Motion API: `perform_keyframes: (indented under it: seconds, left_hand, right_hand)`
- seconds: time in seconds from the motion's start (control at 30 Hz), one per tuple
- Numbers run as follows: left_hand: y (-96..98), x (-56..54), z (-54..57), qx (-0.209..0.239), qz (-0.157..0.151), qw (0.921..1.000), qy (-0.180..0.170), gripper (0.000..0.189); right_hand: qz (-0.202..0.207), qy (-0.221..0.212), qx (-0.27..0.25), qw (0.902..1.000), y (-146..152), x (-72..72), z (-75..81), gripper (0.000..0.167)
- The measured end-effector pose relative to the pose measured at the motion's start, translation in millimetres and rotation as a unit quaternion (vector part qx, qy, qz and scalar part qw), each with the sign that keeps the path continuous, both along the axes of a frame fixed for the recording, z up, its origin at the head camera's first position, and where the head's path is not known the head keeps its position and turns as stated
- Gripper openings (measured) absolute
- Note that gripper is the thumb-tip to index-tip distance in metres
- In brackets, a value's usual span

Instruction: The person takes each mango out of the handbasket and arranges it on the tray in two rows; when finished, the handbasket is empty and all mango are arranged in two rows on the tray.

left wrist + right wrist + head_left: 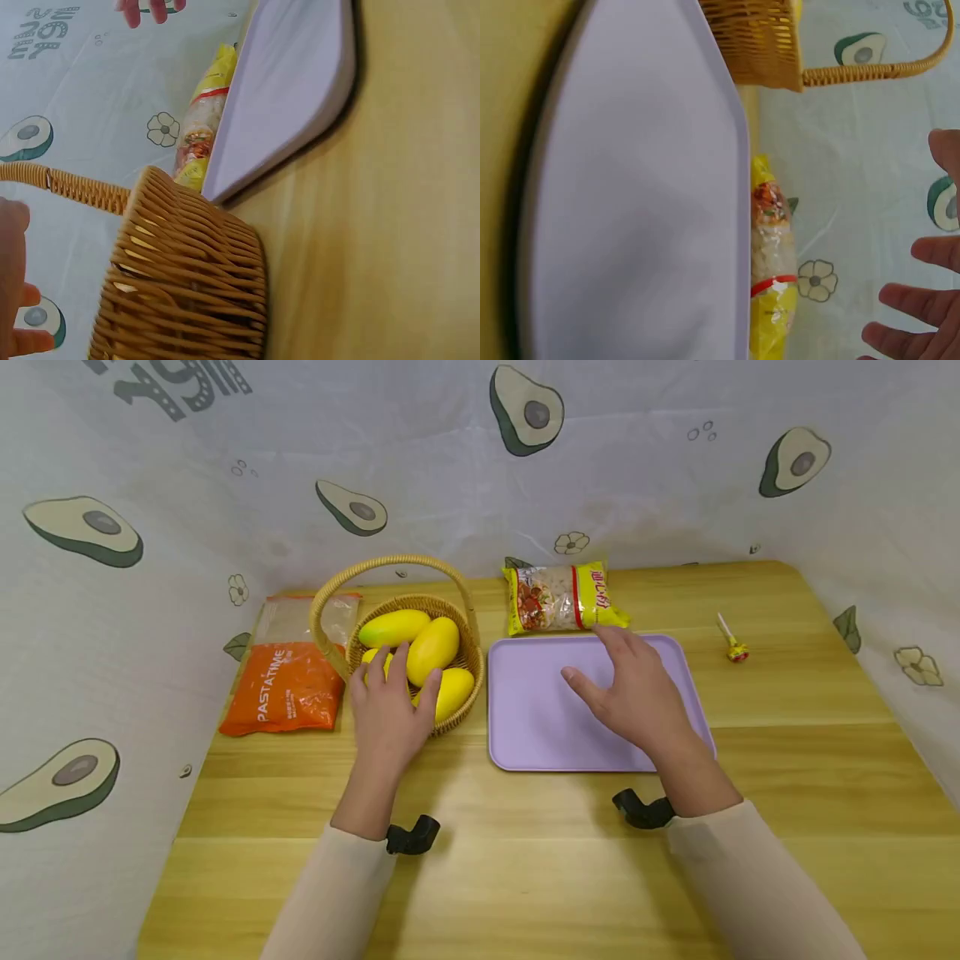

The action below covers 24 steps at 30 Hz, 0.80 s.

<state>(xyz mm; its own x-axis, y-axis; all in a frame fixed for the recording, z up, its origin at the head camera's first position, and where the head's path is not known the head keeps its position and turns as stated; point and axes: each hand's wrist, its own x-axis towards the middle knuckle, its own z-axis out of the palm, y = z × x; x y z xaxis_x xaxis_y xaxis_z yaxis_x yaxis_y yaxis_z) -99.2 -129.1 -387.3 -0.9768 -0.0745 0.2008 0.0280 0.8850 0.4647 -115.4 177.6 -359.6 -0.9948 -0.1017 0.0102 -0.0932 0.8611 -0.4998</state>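
A wicker basket [477,662] with an arched handle holds several yellow mangoes [435,650], one of them greenish at one end. Over its near side is my left hand [392,720], fingers spread above the fruit; whether the fingertips touch a mango I cannot tell. The left wrist view shows the woven basket wall [187,277] below that hand. My right hand [637,697] hovers above the lilac tray [528,714], thumb and fingers apart, nothing between them. In the right wrist view the tray surface [645,187] is bare.
An orange pasta bag [292,689] lies left of the basket. Behind the tray is a yellow and clear food packet [555,600]. A lollipop [737,652] lies to the tray's right. Avocado-print cloth [435,435] hangs around the wooden table [510,868].
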Motion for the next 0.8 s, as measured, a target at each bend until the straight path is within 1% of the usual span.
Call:
perform_keyframes:
  seconds: [0.1,0.2,0.27,0.33,0.4,0.47,0.53,0.6,0.67,0.77,0.8]
  left_hand:
    - [-4.1,10.1,-7.5,0.041,0.028,0.9979,0.042,0.061]
    - [-7.1,17.1,-15.6,0.083,0.062,0.9913,0.081,0.053]
    - [-8.4,19.7,-21.4,0.117,0.084,0.9842,0.104,0.049]
    - [-9.4,20.6,-26.8,0.150,0.104,0.9752,0.124,0.044]
    - [-9.6,20.7,-31.7,0.182,0.123,0.9658,0.138,0.041]
    - [-9.5,20.5,-35.7,0.213,0.143,0.9564,0.141,0.039]
    - [-9.1,20.2,-38.7,0.243,0.160,0.9475,0.133,0.038]
    - [-8.7,19.0,-41.6,0.276,0.174,0.9376,0.119,0.038]
    - [-8.8,16.5,-44.5,0.313,0.186,0.9256,0.103,0.037]
    - [-9.7,11.2,-48.7,0.363,0.198,0.9073,0.077,0.037]
    - [-10.2,9.7,-49.8,0.376,0.199,0.9024,0.067,0.037]
  right_hand:
    - [0.019,0.000,-0.010,0.9998,-1.8,8.1,-4.2,0.081]
    - [0.040,-0.002,-0.019,0.9990,-6.2,14.4,-10.1,0.079]
    - [0.057,-0.002,-0.026,0.9980,-11.2,16.6,-15.5,0.077]
    - [0.071,-0.004,-0.033,0.9969,-18.1,17.9,-20.7,0.075]
    - [0.085,-0.003,-0.043,0.9954,-25.9,18.5,-25.5,0.073]
    - [0.099,0.000,-0.056,0.9935,-34.4,19.1,-28.7,0.072]
    - [0.114,0.005,-0.068,0.9910,-42.4,19.4,-31.2,0.071]
    - [0.129,0.010,-0.081,0.9883,-50.4,19.2,-32.0,0.070]
    - [0.144,0.016,-0.088,0.9855,-58.2,18.3,-32.3,0.070]
    - [0.168,0.022,-0.092,0.9812,-69.6,15.5,-31.6,0.071]
    - [0.177,0.024,-0.092,0.9796,-73.1,14.2,-31.6,0.071]
